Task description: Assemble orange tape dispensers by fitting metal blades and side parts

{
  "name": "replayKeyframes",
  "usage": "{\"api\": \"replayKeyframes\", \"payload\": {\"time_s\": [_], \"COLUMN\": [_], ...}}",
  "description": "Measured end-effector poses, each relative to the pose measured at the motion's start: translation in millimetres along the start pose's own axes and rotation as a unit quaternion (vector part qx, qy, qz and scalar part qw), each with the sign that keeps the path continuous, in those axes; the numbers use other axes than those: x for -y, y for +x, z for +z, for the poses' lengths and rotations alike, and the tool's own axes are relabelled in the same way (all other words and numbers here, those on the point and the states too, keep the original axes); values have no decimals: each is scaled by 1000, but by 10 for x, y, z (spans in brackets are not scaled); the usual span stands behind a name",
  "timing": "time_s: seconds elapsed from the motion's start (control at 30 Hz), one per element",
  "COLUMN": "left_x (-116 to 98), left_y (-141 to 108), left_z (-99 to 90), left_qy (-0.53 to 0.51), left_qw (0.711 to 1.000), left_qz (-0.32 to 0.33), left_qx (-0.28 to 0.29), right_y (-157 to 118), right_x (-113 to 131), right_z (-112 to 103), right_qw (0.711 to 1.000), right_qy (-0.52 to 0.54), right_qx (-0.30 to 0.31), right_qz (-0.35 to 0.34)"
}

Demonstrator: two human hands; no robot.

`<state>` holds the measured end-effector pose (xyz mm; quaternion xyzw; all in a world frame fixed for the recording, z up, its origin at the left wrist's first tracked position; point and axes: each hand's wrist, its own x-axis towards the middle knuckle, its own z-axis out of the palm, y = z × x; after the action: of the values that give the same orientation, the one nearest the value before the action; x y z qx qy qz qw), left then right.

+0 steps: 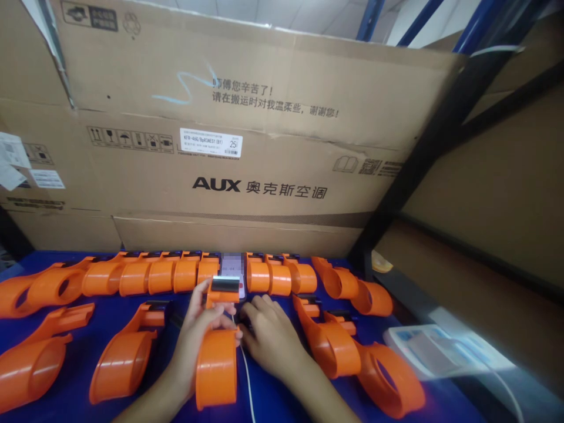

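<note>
My left hand point(199, 323) is closed around an orange tape dispenser point(217, 367), raised over the blue tabletop point(176, 376). The dispenser's black head strip with a pale serrated edge point(225, 284) points up and away from me. Just to its right, my right hand point(268, 335) is closed with its fingers curled down; whatever they hold is hidden. A thin white cable point(247, 376) runs between my hands toward a phone point(233, 264) that stands behind them, its screen lit.
Several orange dispensers point(134, 276) line the back edge. More lie at left point(123, 364) and right point(390, 376). A large cardboard panel point(264, 153) stands behind the table, with a dark rack post point(396, 176) at right. A white and blue box point(440, 352) sits far right.
</note>
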<state>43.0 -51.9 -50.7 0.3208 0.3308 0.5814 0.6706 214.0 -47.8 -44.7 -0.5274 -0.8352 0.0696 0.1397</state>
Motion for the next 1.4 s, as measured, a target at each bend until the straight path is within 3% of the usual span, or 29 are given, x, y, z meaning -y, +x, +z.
{"api": "replayKeyframes", "payload": {"time_s": [0.4, 0.57, 0.7, 0.9, 1.07, 1.23, 1.4], "left_x": [-12, -15, -10, 15, 45, 68, 47], "left_y": [-13, -30, -26, -31, -62, -76, -90], "left_z": [26, 50, 57, 29, 18, 22, 66], "left_qy": [2, 8, 22, 83, 126, 148, 135], "left_qw": [1000, 1000, 999, 995, 991, 988, 990], "left_qz": [-12, -9, -4, 30, 38, 45, 50], "left_qx": [-20, -20, -29, -36, -10, -7, -5], "right_y": [-9, -22, -12, -19, -46, -56, -41], "right_x": [-63, -54, -48, -44, -35, -19, 40], "right_z": [1, -16, -62, -208, -271, -183, -118], "right_qw": [997, 997, 991, 942, 935, 944, 928], "right_qy": [-3, 0, 103, 297, 312, 296, 323], "right_qx": [-14, -20, -54, -142, -169, -148, -186], "right_qz": [72, 71, 68, 59, 26, 14, 13]}}
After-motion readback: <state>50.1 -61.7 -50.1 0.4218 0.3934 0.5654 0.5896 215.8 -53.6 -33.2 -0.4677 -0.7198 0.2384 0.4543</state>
